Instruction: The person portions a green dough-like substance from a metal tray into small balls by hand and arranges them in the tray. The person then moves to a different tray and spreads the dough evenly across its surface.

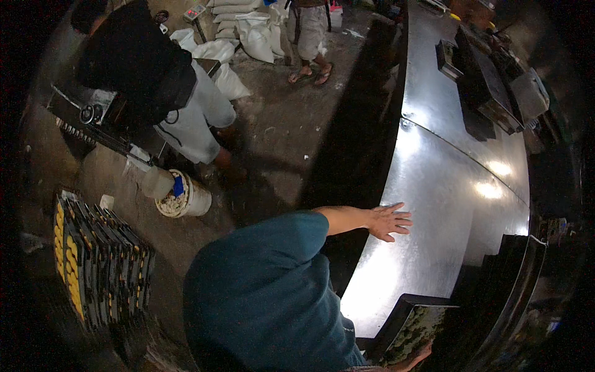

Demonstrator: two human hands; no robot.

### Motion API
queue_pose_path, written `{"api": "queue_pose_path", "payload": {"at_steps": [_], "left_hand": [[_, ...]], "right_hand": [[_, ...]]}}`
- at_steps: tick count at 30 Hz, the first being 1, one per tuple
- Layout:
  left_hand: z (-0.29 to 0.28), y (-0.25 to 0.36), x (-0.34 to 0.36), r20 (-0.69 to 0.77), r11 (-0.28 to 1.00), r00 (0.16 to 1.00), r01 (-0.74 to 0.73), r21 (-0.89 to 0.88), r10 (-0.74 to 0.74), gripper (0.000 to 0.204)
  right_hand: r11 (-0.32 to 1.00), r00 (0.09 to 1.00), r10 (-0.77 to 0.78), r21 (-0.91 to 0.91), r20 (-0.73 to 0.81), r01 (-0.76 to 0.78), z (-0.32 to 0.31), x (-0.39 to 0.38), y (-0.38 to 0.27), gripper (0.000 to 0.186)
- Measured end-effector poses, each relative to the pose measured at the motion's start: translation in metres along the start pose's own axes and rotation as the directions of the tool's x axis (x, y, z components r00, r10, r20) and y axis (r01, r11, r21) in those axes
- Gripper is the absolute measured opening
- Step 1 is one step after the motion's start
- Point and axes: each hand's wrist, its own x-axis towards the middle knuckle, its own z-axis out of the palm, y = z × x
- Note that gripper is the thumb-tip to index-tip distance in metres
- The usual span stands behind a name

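My left hand point(389, 222) lies open, fingers spread, at the near-left edge of a shiny metal table point(427, 204). Nothing is in it. At the bottom, a dark rectangular tray point(412, 332) is tilted, its inner face mottled greenish and brown. My right hand point(418, 359) grips this tray by its lower edge; only part of the hand shows. The tray stands by the near end of the metal table, and its lower side is cut off by my body and the frame's rim.
Dark metal pans point(489, 87) sit on the table's far right. Left are stacked black trays with yellow pieces point(71, 260) and a white bucket point(197, 201). One person in black point(136, 62) bends over a machine; another stands near white sacks point(255, 37).
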Motion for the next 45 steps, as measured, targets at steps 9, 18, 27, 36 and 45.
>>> {"api": "queue_pose_path", "payload": {"at_steps": [9, 18, 27, 36, 45], "left_hand": [[0.007, -0.001, 0.003, -0.012, 1.000, 1.000, 0.004, 0.016, -0.004, 0.061], [0.008, 0.000, 0.006, -0.006, 0.999, 1.000, 0.014, 0.036, -0.014, 0.061], [0.011, -0.004, 0.008, -0.002, 0.999, 1.000, 0.031, 0.036, -0.031, 0.063], [0.009, -0.007, 0.019, 0.121, 0.987, 0.992, -0.003, 0.159, -0.016, 0.066], [0.007, -0.010, 0.024, 0.049, 0.991, 0.997, -0.059, 0.116, 0.053, 0.065]], "right_hand": [[0.998, 0.982, -0.042, -0.061, -0.187, 0.031, -0.007, 0.039, 0.008, 0.073], [0.992, 0.981, -0.059, -0.119, -0.186, 0.037, -0.026, 0.086, 0.020, 0.069], [0.970, 0.963, -0.089, -0.241, -0.253, 0.026, -0.077, 0.142, 0.054, 0.066], [0.726, 0.940, -0.216, -0.687, -0.265, -0.027, -0.187, 0.213, 0.126, 0.063], [0.862, 0.709, -0.190, -0.461, -0.679, -0.211, -0.167, 0.188, 0.105, 0.054]]}}
